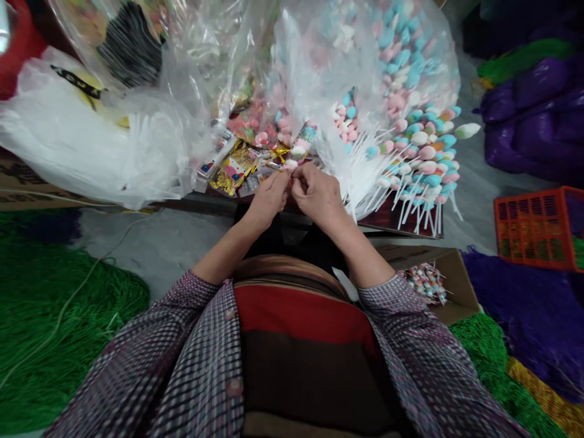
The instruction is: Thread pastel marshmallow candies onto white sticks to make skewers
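At the table's front edge my left hand (268,196) and my right hand (318,192) meet, both with closed fingers. They pinch the near end of a marshmallow skewer (300,149) in a clear wrapper with a printed top, which points away from me. My fingertips hide exactly what is pinched at that end. Just left of my hands lie gold twist ties and printed packets (235,170). To the right, many marshmallow skewers (429,158) are heaped with their white sticks (369,176) toward me.
Large clear bags of marshmallows (401,55) and candies (255,121) cover the table's back. A white plastic bag (91,140) sits at left. Below right stands a cardboard box (460,286) with finished-looking skewers, beside an orange crate (529,225). Green strands (59,304) cover the left floor.
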`<state>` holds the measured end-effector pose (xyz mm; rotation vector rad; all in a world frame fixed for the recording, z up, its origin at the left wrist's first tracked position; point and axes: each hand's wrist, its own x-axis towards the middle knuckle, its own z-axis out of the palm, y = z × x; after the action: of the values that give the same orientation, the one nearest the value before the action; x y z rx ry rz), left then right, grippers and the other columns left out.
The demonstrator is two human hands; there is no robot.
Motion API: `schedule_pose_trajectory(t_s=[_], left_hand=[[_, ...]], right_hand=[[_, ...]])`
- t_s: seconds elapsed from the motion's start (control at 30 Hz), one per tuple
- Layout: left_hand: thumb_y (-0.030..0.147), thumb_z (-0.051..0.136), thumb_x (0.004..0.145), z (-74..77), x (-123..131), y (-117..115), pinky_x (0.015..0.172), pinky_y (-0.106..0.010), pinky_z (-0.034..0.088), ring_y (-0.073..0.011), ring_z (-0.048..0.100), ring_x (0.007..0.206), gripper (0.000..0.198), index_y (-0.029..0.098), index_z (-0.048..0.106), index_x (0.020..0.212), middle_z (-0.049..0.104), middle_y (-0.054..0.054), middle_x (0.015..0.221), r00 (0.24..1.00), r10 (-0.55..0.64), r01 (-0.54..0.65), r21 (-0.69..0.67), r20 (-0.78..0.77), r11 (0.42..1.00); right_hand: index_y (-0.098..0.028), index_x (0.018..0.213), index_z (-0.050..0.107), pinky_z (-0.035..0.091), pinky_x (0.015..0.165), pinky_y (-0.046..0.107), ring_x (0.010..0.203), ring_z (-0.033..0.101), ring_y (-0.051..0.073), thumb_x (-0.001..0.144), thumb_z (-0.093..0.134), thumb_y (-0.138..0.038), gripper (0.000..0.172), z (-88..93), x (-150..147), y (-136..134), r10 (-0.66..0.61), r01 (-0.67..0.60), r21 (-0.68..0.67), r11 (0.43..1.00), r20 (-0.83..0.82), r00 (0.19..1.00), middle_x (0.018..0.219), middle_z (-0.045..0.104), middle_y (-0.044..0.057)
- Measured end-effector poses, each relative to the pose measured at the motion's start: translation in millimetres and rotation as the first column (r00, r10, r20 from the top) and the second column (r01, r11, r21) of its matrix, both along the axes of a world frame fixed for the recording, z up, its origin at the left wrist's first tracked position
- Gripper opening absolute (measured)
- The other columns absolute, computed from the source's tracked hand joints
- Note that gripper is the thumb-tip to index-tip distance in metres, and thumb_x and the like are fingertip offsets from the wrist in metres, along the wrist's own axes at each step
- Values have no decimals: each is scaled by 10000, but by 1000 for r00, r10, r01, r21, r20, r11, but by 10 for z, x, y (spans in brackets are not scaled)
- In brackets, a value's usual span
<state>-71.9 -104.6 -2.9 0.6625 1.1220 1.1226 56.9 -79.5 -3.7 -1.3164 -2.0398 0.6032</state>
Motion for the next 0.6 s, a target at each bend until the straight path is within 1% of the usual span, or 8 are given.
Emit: schedule_pose_trajectory(t_s=[0.07, 0.13, 0.23, 0.27, 0.33, 0.43, 0.53, 0.6], left_hand=[[248, 514, 1045, -6, 11, 0, 372, -150, 165, -18, 241, 362, 357, 199, 467, 695, 319, 103, 487, 999, 45, -45, 18, 4, 999], [221, 530, 1034, -5, 20, -2, 368, -148, 155, -18, 243, 372, 328, 195, 488, 710, 329, 103, 515, 995, 75, -78, 40, 66, 996], [218, 532, 1025, 23, 37, -16, 363, -144, 153, -16, 246, 387, 289, 186, 520, 738, 402, 91, 575, 982, 69, -81, 62, 179, 995], [238, 534, 1026, 42, 44, -25, 365, -144, 162, -16, 240, 386, 298, 185, 521, 734, 404, 92, 574, 979, 49, -62, 58, 200, 996], [281, 537, 1030, 93, 57, -45, 373, -142, 177, -16, 220, 374, 342, 184, 502, 703, 355, 102, 531, 977, 9, -16, 29, 213, 999], [305, 527, 1032, 198, 57, -78, 373, -136, 182, -14, 200, 346, 403, 180, 480, 652, 275, 115, 465, 979, -64, 75, -48, 193, 996], [288, 468, 1039, 310, 23, -107, 357, -133, 187, -10, 189, 314, 452, 173, 477, 602, 257, 108, 438, 955, -178, 208, -109, 238, 972], [267, 425, 1039, 371, -12, -121, 341, -135, 192, -13, 177, 297, 478, 174, 471, 571, 241, 102, 430, 914, -259, 310, -125, 311, 943]], right_hand=[[-241, 835, 640, 479, 772, 337, 760, 613, 201, 911, 588, -272, 97, 10, 18, -25, -9, 7, -20, 1000, -76, 997, 779, 689, 39], [-236, 815, 661, 489, 788, 335, 768, 615, 191, 921, 626, -338, 151, 17, 34, -56, -34, 18, -77, 997, -214, 976, 792, 698, 26], [-228, 768, 678, 494, 739, 311, 721, 584, 161, 893, 698, -494, 295, 3, 52, -101, -137, 27, -238, 971, -457, 879, 740, 674, -6], [-226, 756, 678, 488, 708, 300, 693, 564, 149, 864, 727, -541, 337, -9, 57, -113, -178, 22, -294, 956, -516, 838, 713, 656, -17], [-222, 738, 674, 466, 647, 284, 637, 517, 128, 796, 783, -606, 403, -39, 67, -129, -235, -7, -380, 925, -587, 775, 670, 618, -34], [-217, 702, 646, 461, 632, 283, 606, 488, 114, 733, 823, -652, 471, -78, 91, -129, -235, -71, -424, 903, -624, 745, 639, 580, -46], [-229, 714, 633, 526, 748, 307, 700, 570, 135, 684, 848, -681, 501, -84, 132, -110, -201, -108, -392, 913, -666, 718, 699, 616, -41], [-252, 814, 671, 557, 854, 336, 858, 646, 168, 637, 881, -676, 505, -66, 175, -97, -169, -159, -374, 914, -705, 689, 845, 690, -21]])
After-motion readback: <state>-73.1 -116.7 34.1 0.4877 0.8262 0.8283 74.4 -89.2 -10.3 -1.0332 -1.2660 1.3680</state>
